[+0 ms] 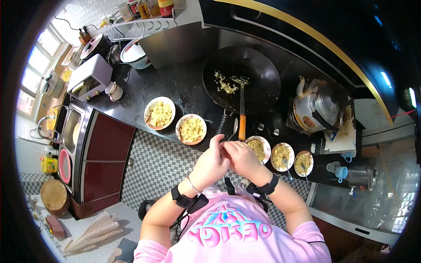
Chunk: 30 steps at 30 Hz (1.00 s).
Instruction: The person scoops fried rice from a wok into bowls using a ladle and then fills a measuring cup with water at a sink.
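Note:
My left hand and my right hand meet in front of my chest, fingers touching; whether anything is between them cannot be seen. Just beyond them lie the black handle of a wok, a metal spoon and the wooden handle of a spatula. The spatula's blade rests in the wok beside some leftover fried rice. Two bowls of fried rice stand left of the handles. Right of my hands are three more bowls of fried rice, with spoons visible in the outer two.
A blackened metal kettle stands on the burner at right. Beyond the counter's right end is a sliding glass door. At left are a glass jar, a white toaster oven, a lidded enamel pot and a sink.

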Tool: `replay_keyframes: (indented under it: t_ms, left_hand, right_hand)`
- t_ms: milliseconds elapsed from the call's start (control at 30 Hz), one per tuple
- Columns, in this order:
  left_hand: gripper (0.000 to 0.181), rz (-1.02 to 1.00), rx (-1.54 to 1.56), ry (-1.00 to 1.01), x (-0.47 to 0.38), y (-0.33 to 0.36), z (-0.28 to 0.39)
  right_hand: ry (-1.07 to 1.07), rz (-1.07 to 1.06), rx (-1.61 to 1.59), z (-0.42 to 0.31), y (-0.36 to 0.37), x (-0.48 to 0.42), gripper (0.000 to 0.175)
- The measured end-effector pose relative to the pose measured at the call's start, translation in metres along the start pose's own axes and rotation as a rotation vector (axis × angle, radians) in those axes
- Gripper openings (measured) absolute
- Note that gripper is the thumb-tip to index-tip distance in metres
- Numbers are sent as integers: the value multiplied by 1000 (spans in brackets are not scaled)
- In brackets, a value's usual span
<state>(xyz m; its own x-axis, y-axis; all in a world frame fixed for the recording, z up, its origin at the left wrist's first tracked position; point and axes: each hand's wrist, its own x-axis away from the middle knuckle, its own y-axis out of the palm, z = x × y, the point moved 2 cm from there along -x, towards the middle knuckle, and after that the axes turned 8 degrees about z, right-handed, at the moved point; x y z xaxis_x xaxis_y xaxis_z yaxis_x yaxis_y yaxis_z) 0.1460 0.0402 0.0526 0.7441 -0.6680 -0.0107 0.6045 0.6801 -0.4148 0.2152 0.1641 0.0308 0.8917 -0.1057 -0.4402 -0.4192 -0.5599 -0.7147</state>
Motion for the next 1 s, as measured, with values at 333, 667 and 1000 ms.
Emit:
replay_keyframes:
  t_ms: [333,667,1000]
  left_hand:
    - [50,-241,96,99,-48,-18,-21]
    - [60,63,-306,68,-63,-6,-107]
    - [70,-280,-204,-235,-73,-4,-97]
  right_hand:
    - [246,171,465,23,-53,-26,10]
    - [140,-474,405,86,-12,-21,41]
    - [396,332,69,114,-88,-93,13]
